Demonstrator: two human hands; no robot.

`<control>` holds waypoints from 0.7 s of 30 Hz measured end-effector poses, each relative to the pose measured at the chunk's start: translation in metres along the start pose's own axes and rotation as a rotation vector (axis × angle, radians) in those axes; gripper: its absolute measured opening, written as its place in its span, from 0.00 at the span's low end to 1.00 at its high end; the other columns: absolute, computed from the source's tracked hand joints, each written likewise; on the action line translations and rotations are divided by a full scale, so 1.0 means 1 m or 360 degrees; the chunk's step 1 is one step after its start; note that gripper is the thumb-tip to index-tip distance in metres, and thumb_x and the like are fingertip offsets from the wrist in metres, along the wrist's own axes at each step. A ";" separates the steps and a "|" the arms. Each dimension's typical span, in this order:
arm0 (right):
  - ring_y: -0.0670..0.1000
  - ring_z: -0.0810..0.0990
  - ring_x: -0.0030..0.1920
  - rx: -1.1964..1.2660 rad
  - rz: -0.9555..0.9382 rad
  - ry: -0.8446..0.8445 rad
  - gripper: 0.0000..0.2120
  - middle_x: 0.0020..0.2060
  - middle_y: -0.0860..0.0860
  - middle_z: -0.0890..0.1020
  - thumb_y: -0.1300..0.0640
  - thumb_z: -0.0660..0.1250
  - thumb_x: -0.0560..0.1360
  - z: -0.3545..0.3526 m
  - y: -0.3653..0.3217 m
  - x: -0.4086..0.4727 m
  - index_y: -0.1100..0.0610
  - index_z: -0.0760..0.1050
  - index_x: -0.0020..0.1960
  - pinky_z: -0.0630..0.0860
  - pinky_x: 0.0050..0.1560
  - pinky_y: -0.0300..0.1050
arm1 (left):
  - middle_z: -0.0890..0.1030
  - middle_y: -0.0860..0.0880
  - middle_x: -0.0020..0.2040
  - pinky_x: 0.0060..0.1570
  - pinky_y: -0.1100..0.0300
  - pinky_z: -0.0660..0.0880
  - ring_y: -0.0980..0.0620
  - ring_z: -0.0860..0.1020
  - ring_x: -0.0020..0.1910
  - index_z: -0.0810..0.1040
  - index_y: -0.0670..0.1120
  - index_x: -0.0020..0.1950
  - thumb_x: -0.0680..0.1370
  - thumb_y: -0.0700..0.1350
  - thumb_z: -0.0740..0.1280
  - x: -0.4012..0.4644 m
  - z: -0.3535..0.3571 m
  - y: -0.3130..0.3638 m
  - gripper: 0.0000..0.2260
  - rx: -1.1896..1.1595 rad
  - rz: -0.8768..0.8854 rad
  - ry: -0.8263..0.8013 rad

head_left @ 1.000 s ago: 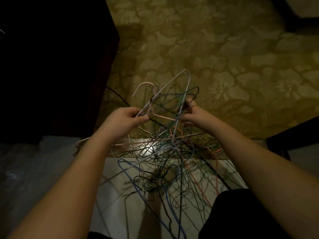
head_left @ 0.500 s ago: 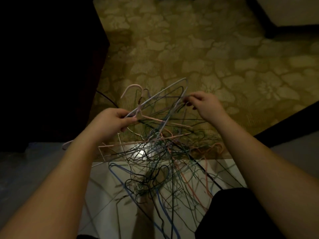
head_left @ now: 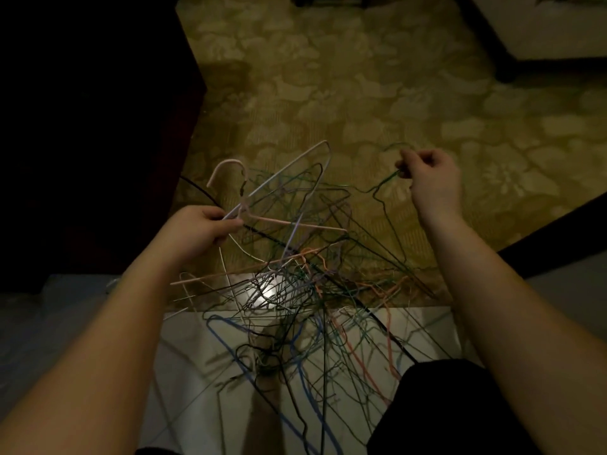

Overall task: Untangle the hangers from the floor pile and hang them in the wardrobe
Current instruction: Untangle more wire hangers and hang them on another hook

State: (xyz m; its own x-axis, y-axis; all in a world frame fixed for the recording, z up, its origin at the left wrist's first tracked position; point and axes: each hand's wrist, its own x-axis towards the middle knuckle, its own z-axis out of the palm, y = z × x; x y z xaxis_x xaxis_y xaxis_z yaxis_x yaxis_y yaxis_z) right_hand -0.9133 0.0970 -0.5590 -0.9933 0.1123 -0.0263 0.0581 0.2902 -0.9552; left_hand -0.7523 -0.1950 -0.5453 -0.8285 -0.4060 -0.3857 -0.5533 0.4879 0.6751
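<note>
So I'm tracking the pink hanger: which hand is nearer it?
Left. The left hand grips the pink hanger at its neck; the right hand is apart, pinching a green hanger.

Dim room, patterned carpet meeting pale tile.

Olive carpet (head_left: 377,103) with a lighter floral pattern covers the far floor. Near floor is glossy pale tile (head_left: 197,405), with a bright light reflection (head_left: 267,292) at the carpet edge. Tall dark furniture (head_left: 92,126) fills the far left, detail lost in shadow. Far right: a pale slab with a dark base (head_left: 492,57). A dark edge (head_left: 558,234) runs diagonally on the right.
</note>
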 end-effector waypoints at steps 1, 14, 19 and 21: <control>0.43 0.81 0.42 0.0016 0.0015 0.0061 0.08 0.42 0.47 0.84 0.50 0.65 0.78 -0.001 -0.002 0.001 0.48 0.74 0.41 0.76 0.44 0.43 | 0.74 0.49 0.30 0.33 0.58 0.64 0.51 0.69 0.29 0.83 0.47 0.45 0.76 0.51 0.71 -0.001 -0.002 0.000 0.08 -0.0063 -0.0027 -0.0014; 0.42 0.75 0.39 -0.0523 -0.0550 -0.0502 0.04 0.37 0.44 0.77 0.53 0.69 0.74 0.025 -0.058 -0.027 0.50 0.74 0.42 0.73 0.40 0.40 | 0.70 0.51 0.27 0.20 0.67 0.58 0.57 0.60 0.21 0.78 0.45 0.40 0.77 0.45 0.67 -0.003 -0.004 0.022 0.07 -0.0780 -0.0329 -0.0136; 0.49 0.82 0.47 -0.0121 -0.0396 -0.0153 0.02 0.42 0.48 0.83 0.49 0.67 0.73 0.022 -0.062 -0.014 0.44 0.75 0.41 0.80 0.50 0.57 | 0.69 0.48 0.27 0.21 0.66 0.62 0.54 0.64 0.21 0.77 0.46 0.41 0.76 0.45 0.67 0.000 -0.017 0.020 0.05 -0.0836 -0.0367 -0.0033; 0.47 0.83 0.46 -0.0092 -0.0420 -0.0157 0.03 0.42 0.47 0.84 0.49 0.67 0.74 0.023 -0.062 -0.012 0.43 0.74 0.42 0.81 0.50 0.55 | 0.79 0.43 0.35 0.34 0.56 0.76 0.47 0.77 0.31 0.82 0.48 0.43 0.74 0.48 0.70 -0.001 -0.021 0.018 0.04 -0.0457 -0.0237 0.0161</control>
State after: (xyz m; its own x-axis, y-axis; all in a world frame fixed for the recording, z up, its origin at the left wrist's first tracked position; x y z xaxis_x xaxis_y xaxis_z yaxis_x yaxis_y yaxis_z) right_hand -0.9070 0.0558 -0.5065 -0.9796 -0.0663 0.1896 -0.2007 0.3510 -0.9146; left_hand -0.7599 -0.2020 -0.5198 -0.7199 -0.5379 -0.4385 -0.6087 0.1859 0.7713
